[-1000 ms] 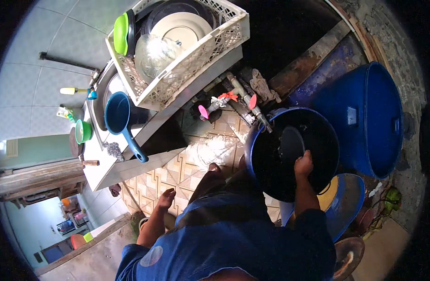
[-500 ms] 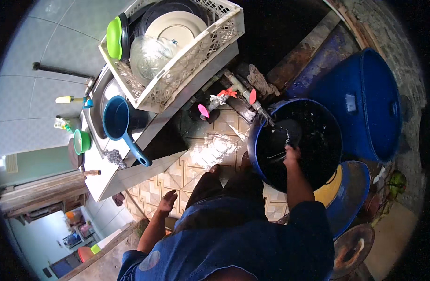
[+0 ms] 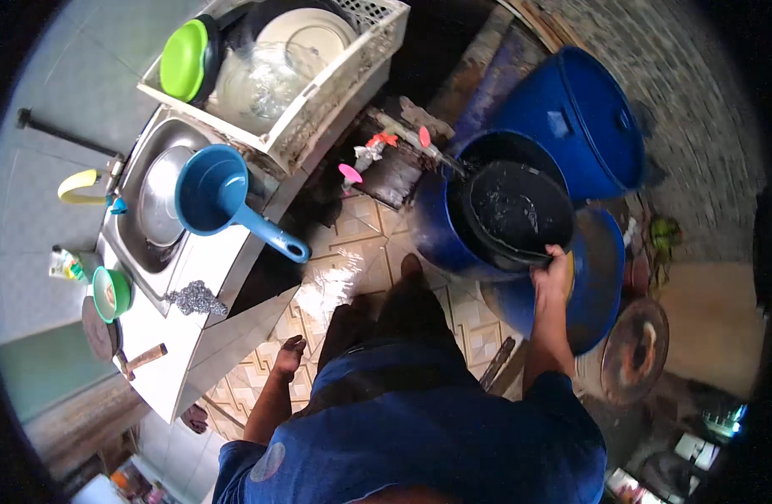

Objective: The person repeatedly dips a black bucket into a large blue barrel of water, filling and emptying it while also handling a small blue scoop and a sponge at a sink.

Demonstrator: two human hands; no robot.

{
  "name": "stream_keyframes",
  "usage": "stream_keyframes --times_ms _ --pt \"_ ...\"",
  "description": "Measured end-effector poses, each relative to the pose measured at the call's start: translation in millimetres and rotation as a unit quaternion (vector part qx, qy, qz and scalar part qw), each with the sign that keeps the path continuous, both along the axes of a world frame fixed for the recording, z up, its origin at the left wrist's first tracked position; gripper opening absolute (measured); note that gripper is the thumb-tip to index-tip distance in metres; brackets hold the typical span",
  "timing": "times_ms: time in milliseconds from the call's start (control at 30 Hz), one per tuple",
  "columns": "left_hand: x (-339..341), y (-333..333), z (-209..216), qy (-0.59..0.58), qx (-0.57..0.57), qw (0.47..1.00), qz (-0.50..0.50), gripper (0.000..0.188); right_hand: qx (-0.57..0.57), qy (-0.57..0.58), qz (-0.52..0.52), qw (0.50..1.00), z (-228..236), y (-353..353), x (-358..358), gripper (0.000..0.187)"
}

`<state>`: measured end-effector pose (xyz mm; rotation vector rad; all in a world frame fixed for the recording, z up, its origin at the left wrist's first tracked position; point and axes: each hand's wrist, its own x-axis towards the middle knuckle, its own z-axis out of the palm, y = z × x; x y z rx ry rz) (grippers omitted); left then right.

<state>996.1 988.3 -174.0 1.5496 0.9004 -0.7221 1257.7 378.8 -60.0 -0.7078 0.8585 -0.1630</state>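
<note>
My right hand (image 3: 554,273) is closed at the near edge of a black bucket (image 3: 478,239), gripping it by its rim or handle; which one is hidden by the fingers. Rippling water shows inside the bucket. It sits tilted in the mouth of a blue barrel (image 3: 432,223), beneath a pipe tap (image 3: 432,151) with a pink handle. Low on the left, my left hand (image 3: 292,357) hangs beside my leg, fingers loosely apart and holding nothing.
At left, a blue dipper (image 3: 209,189) rests by a steel sink (image 3: 163,269). A white crate (image 3: 289,139) holds dishes. A hammer (image 3: 146,359) and green bowl (image 3: 111,294) lie on the counter. Another blue barrel (image 3: 529,105) and a blue basin (image 3: 604,277) flank the bucket.
My right hand has come up from inside the barrel, raising the black bucket to its mouth and toward me. The view has shifted; my left hand still hangs low.
</note>
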Motion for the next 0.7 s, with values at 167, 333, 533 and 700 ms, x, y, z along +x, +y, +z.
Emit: stream_keyframes --times_ms 167,333,533,700 --pt "-34 38 -14 0.095 0.001 0.994 -0.051 0.05 -0.034 -0.057 -0.076 0.995 79 41 -57 0.031" --pt "-47 65 -30 0.132 0.001 0.987 -0.094 0.052 -0.051 -0.045 -0.113 0.991 136 60 -121 0.033" --pt "-22 50 -38 0.138 -0.01 0.984 -0.112 0.038 -0.093 -0.084 -0.143 0.982 129 52 -231 0.043" --pt "2 20 -20 0.093 0.003 0.98 -0.176 0.047 -0.053 -0.02 -0.175 0.983 97 29 -331 0.05"
